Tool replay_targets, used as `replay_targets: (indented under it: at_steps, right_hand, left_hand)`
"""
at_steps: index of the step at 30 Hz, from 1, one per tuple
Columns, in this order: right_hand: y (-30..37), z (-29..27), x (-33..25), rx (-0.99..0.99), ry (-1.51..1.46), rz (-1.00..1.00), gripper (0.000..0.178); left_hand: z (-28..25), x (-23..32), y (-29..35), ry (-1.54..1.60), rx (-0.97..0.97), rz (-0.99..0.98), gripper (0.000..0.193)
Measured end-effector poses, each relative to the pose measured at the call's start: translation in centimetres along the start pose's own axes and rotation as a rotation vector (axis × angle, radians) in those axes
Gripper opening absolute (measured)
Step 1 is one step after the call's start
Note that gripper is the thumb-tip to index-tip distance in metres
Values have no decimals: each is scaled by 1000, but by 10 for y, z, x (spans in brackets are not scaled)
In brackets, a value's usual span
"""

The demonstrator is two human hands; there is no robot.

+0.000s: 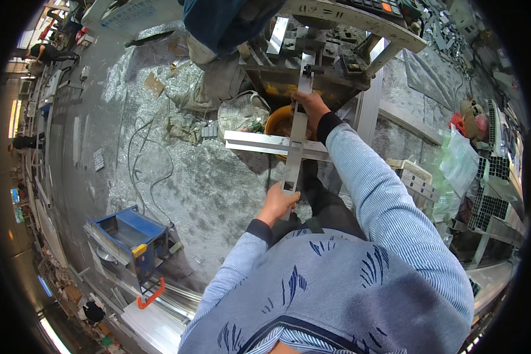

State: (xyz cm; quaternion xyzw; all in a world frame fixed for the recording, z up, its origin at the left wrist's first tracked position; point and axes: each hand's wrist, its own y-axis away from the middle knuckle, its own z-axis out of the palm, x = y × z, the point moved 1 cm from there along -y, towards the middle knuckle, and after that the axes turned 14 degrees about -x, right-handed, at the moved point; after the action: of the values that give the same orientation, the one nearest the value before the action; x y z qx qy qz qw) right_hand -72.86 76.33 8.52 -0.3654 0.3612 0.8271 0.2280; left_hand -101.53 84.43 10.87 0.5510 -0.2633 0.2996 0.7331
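Note:
A long silvery metal bar (pixel 299 127) with square cutouts points away from me, its far end lying at a machine (pixel 318 74) with a worn metal top. My left hand (pixel 279 203) is closed round the bar's near end. Farther along, my right hand (pixel 312 109) grips the same bar, close to the machine's front edge. A second pale metal bar (pixel 251 140) lies crosswise beneath it. Below the bars stands an orange-yellow bucket (pixel 275 123), partly hidden. The contact between the bar's far end and the machine is too small to make out.
White sacks (pixel 242 112) slump left of the bucket. A cable (pixel 137 159) loops over the littered floor. At lower left stands a blue machine (pixel 130 233) with an orange handle (pixel 151 295). A long metal beam (pixel 410 123) and a pale crate (pixel 416 177) lie to the right.

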Motion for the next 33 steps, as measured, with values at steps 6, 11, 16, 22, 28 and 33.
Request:
replay_targets:
  at_steps: [6,11,16,22,28,33]
  right_hand:
    - [-14,-12,-12,7,-96,23,13]
    - [33,16,58,68,276,-129,17]
    - [98,74,164,133,-345,-27,36]
    - [155,61,189,254,-308,85,28]
    - [219,-22,207,542,-404,-171,25]
    - [292,-30,211,653,-612,-193,34]
  left_hand:
    - [-7,2,-19,-72,19,68,24]
    - [-10,-54,28,-332,79,31,34]
    - [-64,-140,126,-615,138,-171,48]
    - [-133,-129,152,-962,124,-264,40]
    - [-125,-58,102,-1285,-37,-121,34]
    - [-49,-23,18,-1443,-284,69,34]
